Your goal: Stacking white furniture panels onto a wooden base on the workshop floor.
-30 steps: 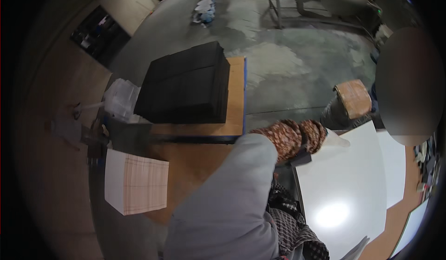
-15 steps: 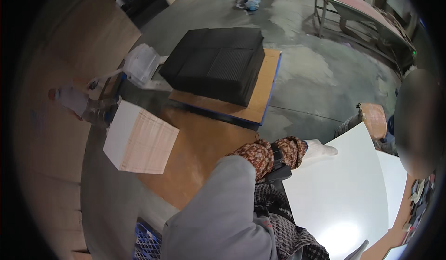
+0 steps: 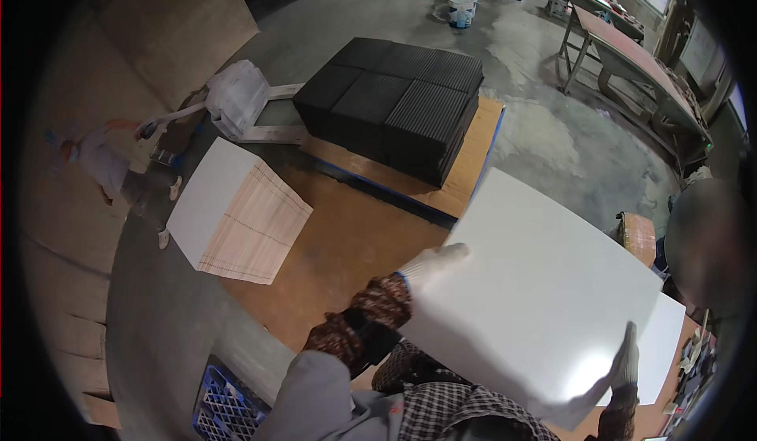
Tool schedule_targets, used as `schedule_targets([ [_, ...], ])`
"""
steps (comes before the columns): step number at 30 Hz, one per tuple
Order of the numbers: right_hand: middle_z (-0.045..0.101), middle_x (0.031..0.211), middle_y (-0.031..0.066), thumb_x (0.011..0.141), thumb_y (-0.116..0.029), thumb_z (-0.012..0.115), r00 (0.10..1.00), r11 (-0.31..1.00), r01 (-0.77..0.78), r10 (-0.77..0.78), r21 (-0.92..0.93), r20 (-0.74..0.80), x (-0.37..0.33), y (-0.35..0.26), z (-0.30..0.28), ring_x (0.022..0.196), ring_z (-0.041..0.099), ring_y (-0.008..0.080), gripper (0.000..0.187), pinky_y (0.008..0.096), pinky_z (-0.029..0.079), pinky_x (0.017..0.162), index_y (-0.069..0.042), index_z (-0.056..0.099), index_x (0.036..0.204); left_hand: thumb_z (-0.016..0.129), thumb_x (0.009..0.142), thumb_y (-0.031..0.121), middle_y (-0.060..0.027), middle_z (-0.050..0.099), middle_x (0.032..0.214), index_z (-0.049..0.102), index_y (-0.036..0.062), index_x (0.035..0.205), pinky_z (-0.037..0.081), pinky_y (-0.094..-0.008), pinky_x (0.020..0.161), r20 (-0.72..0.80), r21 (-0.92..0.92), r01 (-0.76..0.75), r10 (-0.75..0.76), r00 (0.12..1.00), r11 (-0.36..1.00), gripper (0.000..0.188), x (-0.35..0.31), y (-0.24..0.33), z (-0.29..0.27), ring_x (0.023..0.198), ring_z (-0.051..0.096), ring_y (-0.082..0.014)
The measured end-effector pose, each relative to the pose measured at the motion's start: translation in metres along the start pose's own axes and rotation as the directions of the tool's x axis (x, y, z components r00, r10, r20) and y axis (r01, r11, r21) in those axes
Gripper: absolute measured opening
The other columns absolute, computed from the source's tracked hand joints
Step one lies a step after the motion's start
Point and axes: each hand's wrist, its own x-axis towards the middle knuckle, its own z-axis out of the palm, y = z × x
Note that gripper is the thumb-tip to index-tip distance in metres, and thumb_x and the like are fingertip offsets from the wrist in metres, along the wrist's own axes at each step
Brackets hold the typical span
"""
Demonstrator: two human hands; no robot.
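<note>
A large glossy white sheet (image 3: 536, 275) stretches across the right half of the view, in front of my body. My left hand (image 3: 435, 267), in a white knitted glove, grips its left edge with the thumb on top; the fingers beneath are hidden. On the opposite edge, my right hand (image 3: 628, 356), gloved too, is closed on the sheet, seen edge-on. A second white sheet (image 3: 669, 338) shows from under it at the right, over a brown surface (image 3: 684, 370). To the left stands a tall stack of white-topped boards (image 3: 256, 224) with pale layered sides.
Beyond a brown board (image 3: 331, 244), black ribbed blocks (image 3: 386, 102) are piled on a cardboard-topped pallet (image 3: 477, 153). A person (image 3: 110, 161) stands far left by a plastic-wrapped pallet truck (image 3: 236, 102). Another person (image 3: 710, 244) is at right. A blue crate (image 3: 229, 405) sits lower left.
The white sheet has moved left, away from the sheet under it, with both my hands on it. My left hand has come left and nearer. The right hand now shows more fully.
</note>
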Motion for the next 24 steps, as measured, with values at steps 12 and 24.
schedule_targets([
  [12, 0.062, 0.133, 0.0134, 0.097, -0.057, 0.061, 0.877, 0.976, -0.162, 0.074, 0.147, 0.474, 0.274, -0.171, 0.175, 0.126, 0.053, 0.0179, 0.081, 0.0309, 0.040, 0.109, 0.015, 0.057, 0.133, 0.049, 0.106, 0.044, -0.0126, 0.051, 0.147, 0.041, -0.0048, 0.150, 0.040, -0.0350, 0.112, -0.505, -0.378, -0.273, 0.050, 0.862, 0.885, 0.066, -0.025, -0.052, -0.104, 0.131, 0.051, -0.0224],
  [24, 0.066, 0.110, 0.0056, 0.100, -0.053, 0.059, 0.647, 0.990, -0.102, -0.005, 0.093, 0.763, 0.469, -0.370, 0.373, 0.097, 0.060, 0.0140, 0.061, 0.0310, 0.050, 0.089, 0.001, 0.065, 0.128, 0.044, 0.107, 0.047, -0.0125, 0.059, 0.134, 0.049, -0.0020, 0.142, 0.048, -0.0334, 0.100, -0.738, -0.458, -0.437, -0.056, 0.673, 0.774, 0.060, 0.032, 0.028, -0.222, 0.119, 0.059, -0.0209],
])
